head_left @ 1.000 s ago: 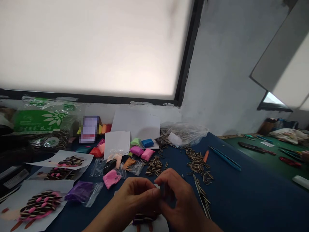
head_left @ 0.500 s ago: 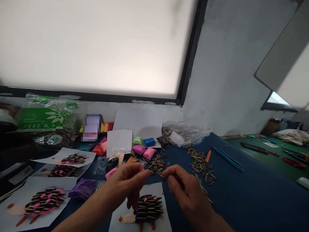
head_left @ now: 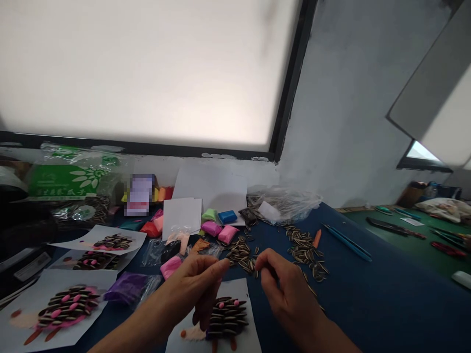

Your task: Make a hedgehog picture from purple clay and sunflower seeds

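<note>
On a white sheet [head_left: 253, 338] at the front middle lies a hedgehog picture [head_left: 228, 321], its back made of sunflower seeds with two pink clay dots on top. My left hand [head_left: 198, 284] hovers over the left part of this picture, thumb and forefinger pinched together. Whatever is in that pinch is too small to make out. To the right, my right hand [head_left: 290, 289] is curled, its fingertips close to the edge of a pile of sunflower seeds [head_left: 241, 251]. Its fingers hide whether they hold anything.
Several finished-looking hedgehog pictures [head_left: 68, 306] lie at left. Behind my hands are pink clay packets [head_left: 228, 234], a purple clay packet [head_left: 127, 289] and a plastic bag of seeds [head_left: 287, 201]. More seeds [head_left: 305, 247], an orange clay piece [head_left: 317, 239] and blue tweezers [head_left: 348, 242] lie at right.
My right hand has shifted slightly right, its fingertips further from my left hand. The left hand has stayed nearly in place, lowering a little over the picture.
</note>
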The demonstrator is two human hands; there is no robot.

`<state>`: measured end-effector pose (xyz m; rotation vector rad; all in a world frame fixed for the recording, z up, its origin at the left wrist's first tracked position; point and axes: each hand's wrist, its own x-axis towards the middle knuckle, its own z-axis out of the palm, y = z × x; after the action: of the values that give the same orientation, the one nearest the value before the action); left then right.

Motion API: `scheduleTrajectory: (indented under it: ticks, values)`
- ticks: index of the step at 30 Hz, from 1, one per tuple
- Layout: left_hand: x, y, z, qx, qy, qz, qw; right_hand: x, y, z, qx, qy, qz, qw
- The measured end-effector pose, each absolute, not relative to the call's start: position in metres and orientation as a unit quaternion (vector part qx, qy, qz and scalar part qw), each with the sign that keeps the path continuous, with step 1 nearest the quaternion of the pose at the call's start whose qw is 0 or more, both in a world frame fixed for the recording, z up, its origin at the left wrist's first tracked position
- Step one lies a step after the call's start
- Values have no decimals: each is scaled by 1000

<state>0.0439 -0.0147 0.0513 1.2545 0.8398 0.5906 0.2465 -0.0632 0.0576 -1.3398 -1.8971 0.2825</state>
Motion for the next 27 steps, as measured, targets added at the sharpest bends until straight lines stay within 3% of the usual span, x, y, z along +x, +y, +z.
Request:
scheduleTrajectory:
  ticks: [7, 12, 22, 27]
  values:
    - [39, -14, 55, 563, 377, 282, 680, 252, -58, 51, -551, -755, 108, 339]
    - [42, -15, 52, 562, 387, 263, 682, 250, -62, 52, -513, -765, 94, 378]
    - [47, -20, 53, 584, 385, 242, 673, 234, -76, 60, -457, -743, 234, 430]
    - [50, -27, 62, 607, 388, 217, 659, 231, -78, 58, -430, -759, 208, 443]
